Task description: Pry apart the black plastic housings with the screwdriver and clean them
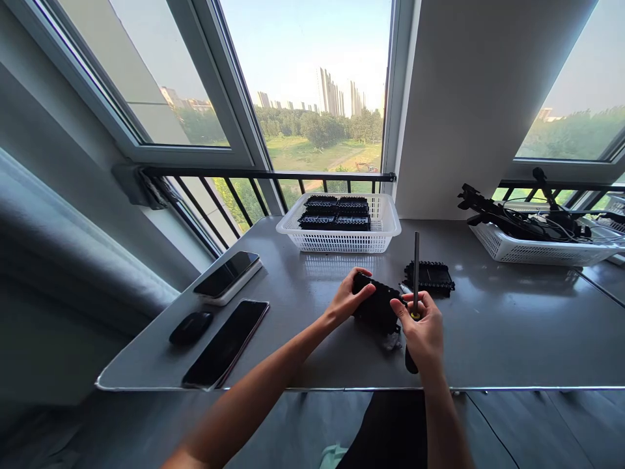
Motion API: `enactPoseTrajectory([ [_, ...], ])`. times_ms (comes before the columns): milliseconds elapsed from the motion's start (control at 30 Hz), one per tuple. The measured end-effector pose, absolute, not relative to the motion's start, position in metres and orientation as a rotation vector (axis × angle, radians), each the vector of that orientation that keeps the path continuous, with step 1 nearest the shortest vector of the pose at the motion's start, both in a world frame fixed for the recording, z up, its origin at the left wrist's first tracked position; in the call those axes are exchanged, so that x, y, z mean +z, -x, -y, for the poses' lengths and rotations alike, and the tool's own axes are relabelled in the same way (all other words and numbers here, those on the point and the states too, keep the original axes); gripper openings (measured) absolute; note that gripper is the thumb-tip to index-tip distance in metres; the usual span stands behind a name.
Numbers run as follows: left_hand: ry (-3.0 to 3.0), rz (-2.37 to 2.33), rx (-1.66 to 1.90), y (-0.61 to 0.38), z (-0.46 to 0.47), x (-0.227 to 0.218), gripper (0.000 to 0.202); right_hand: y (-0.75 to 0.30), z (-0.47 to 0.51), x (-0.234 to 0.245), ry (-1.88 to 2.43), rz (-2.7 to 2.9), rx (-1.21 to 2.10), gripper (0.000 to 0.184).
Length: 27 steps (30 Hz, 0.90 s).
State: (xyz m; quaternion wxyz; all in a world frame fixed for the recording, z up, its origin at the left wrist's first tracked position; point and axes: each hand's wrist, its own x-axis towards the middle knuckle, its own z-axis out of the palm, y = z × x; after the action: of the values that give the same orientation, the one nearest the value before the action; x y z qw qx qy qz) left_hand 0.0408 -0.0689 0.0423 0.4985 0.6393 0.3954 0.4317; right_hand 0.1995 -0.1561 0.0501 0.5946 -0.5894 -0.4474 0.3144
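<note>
My left hand (pixel 347 298) grips the left end of a black ribbed plastic part (pixel 377 305) resting on the grey table (pixel 512 332). My right hand (pixel 424 333) is closed round a screwdriver (pixel 416 273); its metal shaft points straight up and its dark handle end shows below my palm. The fingers of that hand also touch the part's right end. A second black ribbed part (pixel 430 277) lies flat on the table just behind my right hand.
A white basket (pixel 388 228) with several stacked black parts stands at the table's back by the window railing. Another white basket (pixel 532 251) of black pieces and cables sits at the right. Two phones (pixel 227 341) (pixel 227 275) and a small black case (pixel 191 327) lie at the left.
</note>
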Motion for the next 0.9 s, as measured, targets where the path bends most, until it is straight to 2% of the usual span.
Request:
enactPoseTrajectory([
  [300, -1.121, -0.859, 1.185, -0.045, 0.068, 0.040, 0.054, -0.204, 0.156, 0.050, 1.276, 0.948, 0.884, 0.046],
  [467, -0.938, -0.792, 1.177, -0.045, 0.064, 0.039, 0.059, -0.199, 0.154, 0.048, 1.278, 0.954, 0.948, 0.061],
  [700, -1.229, -0.758, 1.025, -0.039, 0.067, 0.045, 0.055, -0.200, 0.148, 0.041, 1.303, 0.826, 0.684, 0.056],
  [900, -1.421, -0.811, 0.861, -0.039, 0.073, 0.052, 0.056, -0.203, 0.150, 0.043, 1.326, 0.941, 0.656, 0.057],
])
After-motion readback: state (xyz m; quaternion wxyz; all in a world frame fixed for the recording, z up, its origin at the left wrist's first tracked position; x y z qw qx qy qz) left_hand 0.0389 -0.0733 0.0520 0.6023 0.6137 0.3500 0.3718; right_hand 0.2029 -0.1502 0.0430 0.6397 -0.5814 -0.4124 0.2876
